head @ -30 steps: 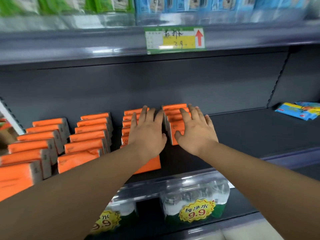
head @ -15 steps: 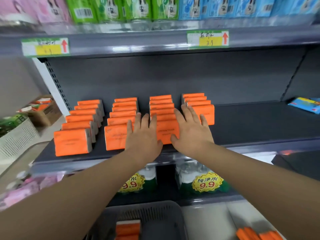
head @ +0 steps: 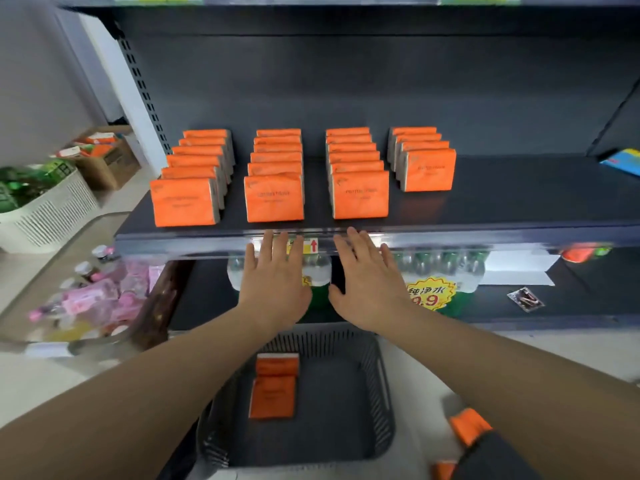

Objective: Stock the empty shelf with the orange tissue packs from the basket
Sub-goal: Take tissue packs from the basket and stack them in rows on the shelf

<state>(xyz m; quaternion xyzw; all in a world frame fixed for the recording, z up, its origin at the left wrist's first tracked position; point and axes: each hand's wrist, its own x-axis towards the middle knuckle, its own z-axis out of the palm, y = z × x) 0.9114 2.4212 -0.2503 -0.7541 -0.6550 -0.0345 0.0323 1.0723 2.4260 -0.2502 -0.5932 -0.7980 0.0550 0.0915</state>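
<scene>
Basket: a dark grey slatted plastic basket (head: 377, 393) stands on the floor beneath the forearms.
Packs in basket: two flat orange tissue packs (head: 273, 393) lie toward its left side, one overlapping the other. They sit below and nearer than both hands, well apart from them.
Loose packs: more orange packets (head: 469, 426) show at the lower right, too blurred to count.
Left hand: the left hand (head: 273, 282) is held palm down with straight, spread fingers and grips nothing. Its fingertips reach the shelf's front lip; contact cannot be told.
Right hand: the right hand (head: 370, 285) is just beside it, also flat, spread and empty, fingertips at the same lip.
Lower shelf: clear wrapped water bottles (head: 446, 268) with a yellow starburst price tag (head: 429, 292) stand behind the hands.
Shelf: the dark grey metal shelf (head: 519, 202) carries four rows of upright orange tissue packs (head: 360, 194), front faces outward. The rightmost row is shorter. The nearest packs stand just beyond the fingertips, untouched.
Far left: a white slatted plastic bin (head: 52, 209) and a brown cardboard box (head: 110, 161) sit on the floor.
Far right: a blue packet (head: 623, 161) lies on the shelf.
</scene>
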